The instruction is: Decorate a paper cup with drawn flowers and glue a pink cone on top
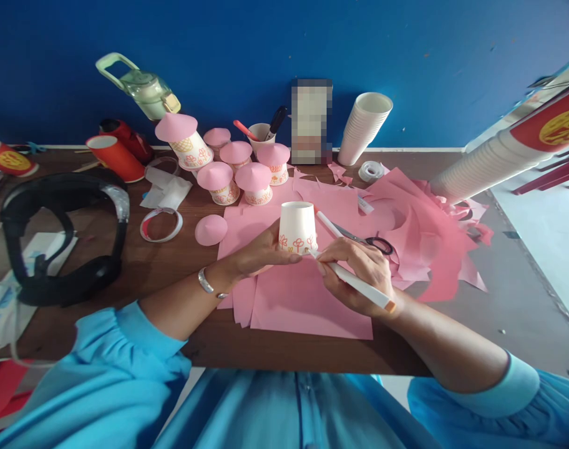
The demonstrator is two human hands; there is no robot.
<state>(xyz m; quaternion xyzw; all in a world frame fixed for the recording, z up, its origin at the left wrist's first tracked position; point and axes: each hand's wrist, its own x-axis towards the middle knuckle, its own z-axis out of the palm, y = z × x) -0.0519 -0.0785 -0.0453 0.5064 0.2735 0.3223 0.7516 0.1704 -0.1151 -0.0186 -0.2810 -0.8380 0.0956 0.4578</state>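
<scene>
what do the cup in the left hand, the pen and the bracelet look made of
Cup: probably paper, matte white, with orange line drawings on its wall.
Pen: likely plastic, judging by its smooth white barrel and orange end.
Bracelet: seemingly metal, silvery and polished, with bright highlights.

There's a pale green water bottle [148,93] with a carry handle at the back left, right by the blue wall [247,50]. Some chunky black headset-looking ring [69,289] takes up the left end of the surface [209,352], partly over white packaging [47,243]. Farther back there's a red cylinder [118,159], plus a dark red thing [131,142] just behind it, can't tell what. The phone-shaped thing [311,121] near the wall is pixelated out.
</scene>
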